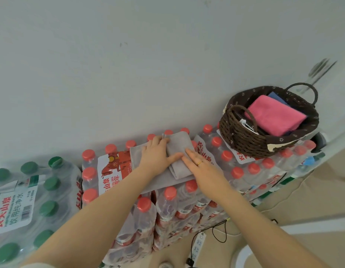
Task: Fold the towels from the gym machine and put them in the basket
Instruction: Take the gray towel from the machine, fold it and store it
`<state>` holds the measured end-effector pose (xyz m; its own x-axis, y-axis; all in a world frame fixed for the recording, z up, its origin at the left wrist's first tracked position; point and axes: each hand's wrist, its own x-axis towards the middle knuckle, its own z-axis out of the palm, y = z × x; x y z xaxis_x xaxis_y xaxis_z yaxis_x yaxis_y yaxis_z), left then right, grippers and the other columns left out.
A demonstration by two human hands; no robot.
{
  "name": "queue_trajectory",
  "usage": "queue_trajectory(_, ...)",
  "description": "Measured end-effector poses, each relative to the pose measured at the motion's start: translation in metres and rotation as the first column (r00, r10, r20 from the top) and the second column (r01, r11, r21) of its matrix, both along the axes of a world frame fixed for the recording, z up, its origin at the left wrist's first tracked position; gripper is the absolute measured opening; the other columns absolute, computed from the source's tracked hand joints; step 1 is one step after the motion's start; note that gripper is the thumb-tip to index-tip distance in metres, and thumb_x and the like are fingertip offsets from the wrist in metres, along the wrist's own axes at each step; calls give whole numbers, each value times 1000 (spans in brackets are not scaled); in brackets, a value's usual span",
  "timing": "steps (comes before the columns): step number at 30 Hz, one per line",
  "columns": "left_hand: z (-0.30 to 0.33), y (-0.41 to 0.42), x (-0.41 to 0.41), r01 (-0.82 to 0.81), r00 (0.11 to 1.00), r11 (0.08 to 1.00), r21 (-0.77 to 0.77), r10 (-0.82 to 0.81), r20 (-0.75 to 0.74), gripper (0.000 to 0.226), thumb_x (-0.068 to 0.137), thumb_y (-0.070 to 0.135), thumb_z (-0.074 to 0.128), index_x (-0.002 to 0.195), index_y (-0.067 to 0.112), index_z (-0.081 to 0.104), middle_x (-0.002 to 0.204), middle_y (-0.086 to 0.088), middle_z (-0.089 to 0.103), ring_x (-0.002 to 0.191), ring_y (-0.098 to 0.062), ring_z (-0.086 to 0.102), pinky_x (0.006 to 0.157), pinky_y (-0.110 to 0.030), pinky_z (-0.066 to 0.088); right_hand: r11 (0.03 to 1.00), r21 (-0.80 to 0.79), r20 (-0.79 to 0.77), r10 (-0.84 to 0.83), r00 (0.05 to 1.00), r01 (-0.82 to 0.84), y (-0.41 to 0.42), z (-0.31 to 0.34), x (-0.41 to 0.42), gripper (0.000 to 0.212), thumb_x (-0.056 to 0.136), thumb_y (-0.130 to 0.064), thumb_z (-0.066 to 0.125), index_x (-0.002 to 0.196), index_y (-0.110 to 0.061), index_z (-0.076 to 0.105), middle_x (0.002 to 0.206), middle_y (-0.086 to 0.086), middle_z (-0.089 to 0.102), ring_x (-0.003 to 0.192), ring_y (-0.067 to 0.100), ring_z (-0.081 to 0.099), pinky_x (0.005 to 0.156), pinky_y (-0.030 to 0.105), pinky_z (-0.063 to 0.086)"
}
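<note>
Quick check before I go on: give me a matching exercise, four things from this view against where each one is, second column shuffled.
Things:
1. grey towel
2. pink towel
3. basket
4. power strip

Places:
A. on the floor
B. inside the basket
C. under both hands, on the red-capped bottles
D. standing on the bottle packs, right of the hands

Pairs: 1-C, 2-B, 3-D, 4-A

The left hand and right hand both lie flat on the grey towel, which is partly folded on the red-capped bottles.
</note>
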<state>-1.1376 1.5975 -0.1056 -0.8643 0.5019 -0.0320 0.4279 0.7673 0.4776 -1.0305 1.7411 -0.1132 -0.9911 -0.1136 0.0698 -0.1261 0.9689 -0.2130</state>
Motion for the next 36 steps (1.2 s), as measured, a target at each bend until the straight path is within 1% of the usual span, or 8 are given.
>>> queue_trajectory(4,-2,-4,2,82,995,986,-148,-90,-45,85,85,63,41,148,14,13,157,1,-1,141,-24,13,111,-40,18,996,88,-23,27,999,-25,-1,-3,4,83,52,11,79,129,-9,54,139,15,48,123,31,52,89,39,50)
queue_trajectory(7,-4,-13,0,157,987,963,-220,-162,-4,107,69,82,26,149,16,-1,156,6,-14,144,-23,4,113,-40,13,992,54,179,106,978,-117,4,11,4,72,84,-3,48,148,-21,19,158,3,1,145,20,7,117,36,18)
queue_trajectory(12,-10,-21,-7,241,971,943,-229,-237,42,145,31,100,5,148,15,-8,156,1,-17,145,-18,-8,116,-39,-2,999,-6,46,52,998,-52,-3,38,-30,66,86,-41,11,131,-13,51,149,6,36,137,22,30,112,39,28)
queue_trajectory(16,-11,-30,-10,247,969,950,-190,-237,72,148,28,102,3,147,16,-8,156,-3,-13,145,-18,-8,118,-38,-1,990,101,219,79,972,-104,-16,16,-51,57,100,-42,21,149,-20,4,158,-1,-5,145,14,-10,118,37,-2)
queue_trajectory(22,-9,-67,-16,-10,998,979,-203,22,58,75,91,61,19,148,14,10,156,-6,15,145,-17,4,118,-37,0,983,163,320,25,947,-82,-20,15,-56,59,97,-50,14,146,-31,-12,156,-1,-18,144,18,-16,115,43,-8)
queue_trajectory(28,1,-57,-32,-87,990,962,-259,113,88,52,91,54,39,122,17,56,130,-9,51,134,-26,25,109,-39,19,972,210,323,34,946,-106,-20,16,-56,60,99,-44,12,146,-19,-15,155,0,-20,143,17,-19,115,42,-9)
queue_trajectory(31,19,-63,-38,-245,932,969,-22,241,269,33,81,47,62,89,15,62,93,-6,61,103,-27,55,83,-34,44,958,240,315,79,946,-160,-18,16,-57,60,99,-43,13,147,-18,-13,155,-3,-20,143,16,-20,115,42,-10)
queue_trajectory(36,33,-75,-13,-441,669,843,309,79,739,27,84,17,65,109,14,57,103,-5,66,90,-18,65,77,-29,56,954,244,307,94,947,-173,-18,14,-58,63,97,-45,11,146,-14,-14,156,1,-18,144,19,-16,118,41,-5)
